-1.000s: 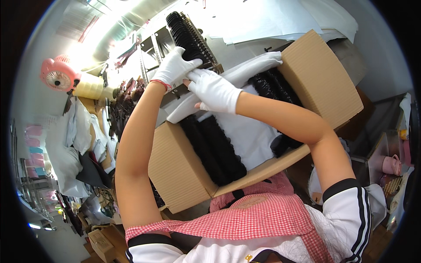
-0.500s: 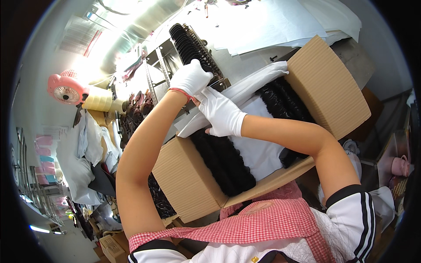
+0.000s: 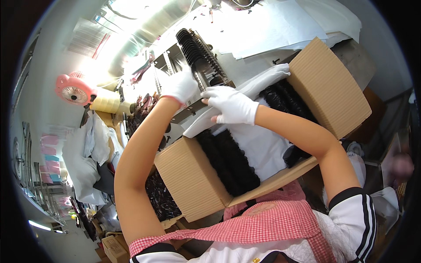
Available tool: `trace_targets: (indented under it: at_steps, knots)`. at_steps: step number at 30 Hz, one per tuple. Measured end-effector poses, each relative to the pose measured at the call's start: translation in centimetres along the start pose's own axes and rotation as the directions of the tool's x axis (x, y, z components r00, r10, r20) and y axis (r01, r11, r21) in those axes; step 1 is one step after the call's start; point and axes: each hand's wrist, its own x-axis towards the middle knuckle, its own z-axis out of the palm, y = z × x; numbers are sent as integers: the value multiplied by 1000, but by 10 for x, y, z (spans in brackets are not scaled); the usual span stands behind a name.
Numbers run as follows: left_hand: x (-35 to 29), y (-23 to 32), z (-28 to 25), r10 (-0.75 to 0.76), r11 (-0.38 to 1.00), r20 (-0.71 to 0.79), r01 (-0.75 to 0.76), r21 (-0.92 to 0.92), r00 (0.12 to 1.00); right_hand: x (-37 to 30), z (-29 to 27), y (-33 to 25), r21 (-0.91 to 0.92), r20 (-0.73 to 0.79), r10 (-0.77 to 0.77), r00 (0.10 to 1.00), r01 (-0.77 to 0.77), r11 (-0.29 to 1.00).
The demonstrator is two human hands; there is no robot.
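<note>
Two white-gloved hands meet over the far long edge of an open cardboard box (image 3: 193,184). The left hand (image 3: 180,87) rests against a black-toothed metal comb rack (image 3: 202,57) behind the box; whether its fingers are closed I cannot tell. The right hand (image 3: 232,105) has its fingers curled together on a white paper sheet (image 3: 245,90) lying over dark hair bundles (image 3: 230,162). Judging by this, keep the paper taut and flat, and clear of the rack's teeth.
</note>
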Motion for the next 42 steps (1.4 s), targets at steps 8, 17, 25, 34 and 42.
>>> trace_targets:
  at_steps: [8, 17, 25, 34, 42]
  knots:
    - [-102, 1, 1, -34, 145, 102, 106, -984, 994, 9, -23, -46, 545, -170, 538, 826, -376, 750]
    - [-175, -8, 64, -447, 279, -251, -133, -951, 859, 32, 17, -104, 639, -13, 461, 887, -347, 687]
    - [-250, -46, 90, -753, -109, -59, -213, -971, 655, 60, 91, -165, 263, -311, -382, 871, 464, 846]
    - [-337, -85, 85, -759, -166, -110, -354, -920, 642, 141, 104, -234, 560, 187, -332, 925, 177, 809]
    - [-330, -87, 91, -747, 15, -152, -212, -977, 647, 88, 89, -243, 350, 431, -476, 766, 344, 871]
